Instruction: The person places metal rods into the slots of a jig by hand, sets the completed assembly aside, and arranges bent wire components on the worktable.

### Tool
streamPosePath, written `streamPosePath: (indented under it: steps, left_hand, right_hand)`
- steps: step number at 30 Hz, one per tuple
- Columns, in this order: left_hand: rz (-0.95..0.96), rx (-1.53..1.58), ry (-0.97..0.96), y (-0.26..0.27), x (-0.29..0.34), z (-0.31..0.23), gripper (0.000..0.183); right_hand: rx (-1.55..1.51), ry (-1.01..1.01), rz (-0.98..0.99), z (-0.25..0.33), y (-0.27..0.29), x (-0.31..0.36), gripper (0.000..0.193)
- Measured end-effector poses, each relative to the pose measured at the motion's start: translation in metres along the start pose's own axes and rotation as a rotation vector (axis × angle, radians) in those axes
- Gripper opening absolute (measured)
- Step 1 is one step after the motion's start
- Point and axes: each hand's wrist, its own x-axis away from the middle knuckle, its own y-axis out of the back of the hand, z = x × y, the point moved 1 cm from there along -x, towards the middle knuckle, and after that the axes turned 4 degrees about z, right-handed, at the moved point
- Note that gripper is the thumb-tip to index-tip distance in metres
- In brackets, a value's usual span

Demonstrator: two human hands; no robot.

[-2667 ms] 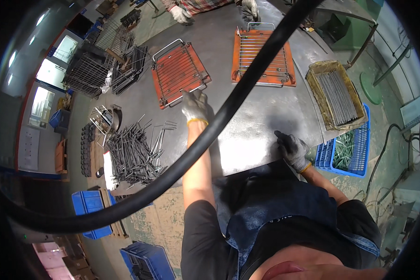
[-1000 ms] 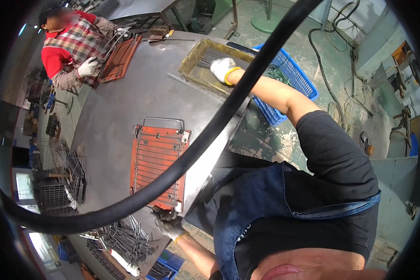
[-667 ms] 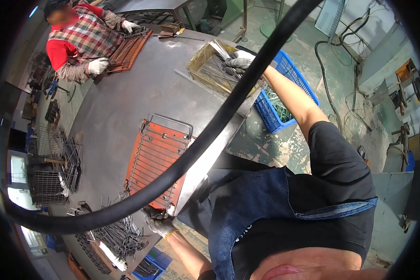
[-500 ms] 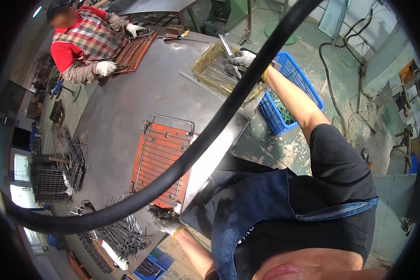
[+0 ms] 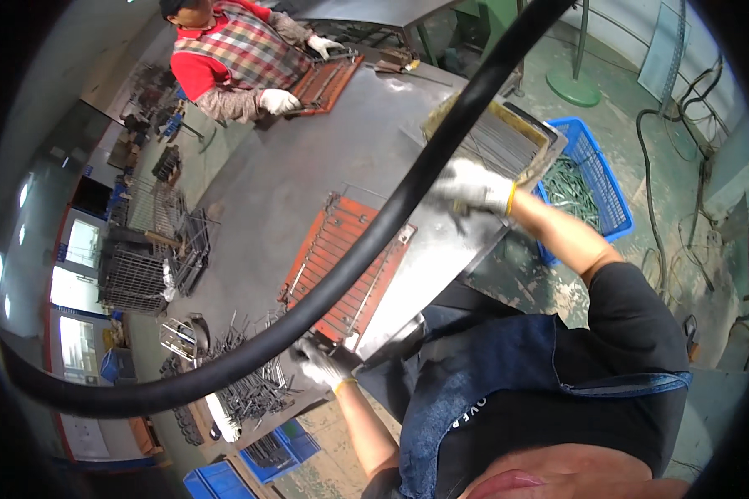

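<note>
An orange-red plate fitted with parallel metal rods (image 5: 341, 274) lies on the metal table in front of me, partly behind a black cable. My left hand (image 5: 323, 366), in a white glove with dark fingertips, is at the plate's near lower corner; the cable partly covers its fingers. My right hand (image 5: 478, 187), also gloved, is over the table between the plate and a yellowish box of thin metal rods (image 5: 549, 143). Motion smears its fingers, so I cannot make out whether it holds anything. A thin wire loop (image 5: 362, 190) extends from the plate's far end.
Across the table (image 5: 250, 179), a person's gloved hands hold a similar orange plate (image 5: 329, 87). A blue crate (image 5: 612, 187) of green strips stands beyond the box. Loose dark metal rods (image 5: 254, 382) are piled at the table's lower left, near wire racks (image 5: 133, 291). The black cable (image 5: 341, 303) crosses the view.
My right hand has come back from the rod box toward the plate; the rods it held there cannot be made out now. My left hand stays near the plate's corner. The whole view has shifted.
</note>
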Motion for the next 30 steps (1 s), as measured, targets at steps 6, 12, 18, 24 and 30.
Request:
streamPosePath:
  steps: [6, 12, 18, 24, 30]
  left_hand:
    - [0.426, -0.103, -0.026, -0.09, 0.031, -0.069, 0.041]
    - [0.966, -0.249, 0.19, -0.13, 0.038, -0.06, 0.032]
    - [0.765, -0.582, -0.279, -0.118, 0.05, -0.032, 0.025]
    - [0.532, -0.358, -0.029, -0.134, 0.055, -0.043, 0.033]
    - [0.508, -0.172, 0.044, -0.128, 0.04, -0.046, 0.026]
  right_hand:
    - [0.057, 0.057, 0.332, 0.0, -0.106, -0.031, 0.035]
    - [0.573, 0.436, 0.263, -0.031, -0.141, -0.035, 0.039]
    - [0.779, 0.527, 0.315, -0.051, -0.144, -0.038, 0.038]
    - [0.41, 0.187, 0.404, -0.06, -0.168, -0.053, 0.046]
    - [0.14, 0.427, 0.167, -0.046, -0.177, -0.053, 0.04]
